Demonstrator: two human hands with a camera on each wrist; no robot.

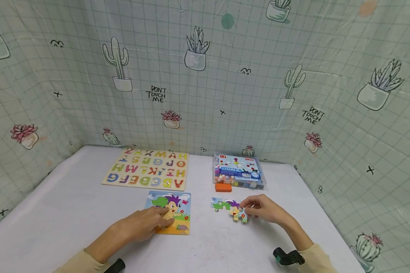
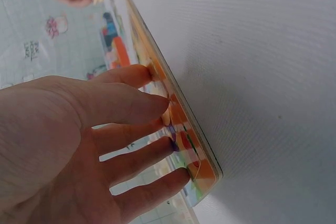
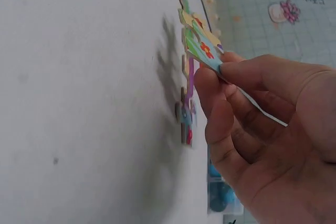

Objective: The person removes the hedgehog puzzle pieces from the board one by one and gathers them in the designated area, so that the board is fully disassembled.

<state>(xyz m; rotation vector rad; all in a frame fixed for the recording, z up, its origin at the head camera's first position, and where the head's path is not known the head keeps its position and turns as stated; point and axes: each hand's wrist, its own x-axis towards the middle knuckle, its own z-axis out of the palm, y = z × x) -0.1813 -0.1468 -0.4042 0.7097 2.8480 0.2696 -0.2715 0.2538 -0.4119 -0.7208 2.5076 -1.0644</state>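
Observation:
My left hand (image 1: 141,224) rests on a framed picture puzzle (image 1: 185,206) showing a purple-haired cartoon hedgehog. In the left wrist view, its spread fingers and thumb touch the puzzle's face. Between thumb and fingertips, my right hand (image 1: 264,208) pinches a jigsaw piece (image 3: 205,48) with a red flower on pale blue and green. That piece is at the near right side of several other jigsaw pieces (image 1: 222,203), which carry green and purple parts of a similar picture. Whether the held piece is joined to the yellow one beside it, I cannot tell.
A wooden alphabet board (image 1: 147,170) with coloured letters lies at the back left. At the back right is a clear plastic box (image 1: 239,170) with a blue-and-white label. An orange block (image 1: 223,187) sits in front of it. A printed curtain (image 1: 205,91) hangs behind the table.

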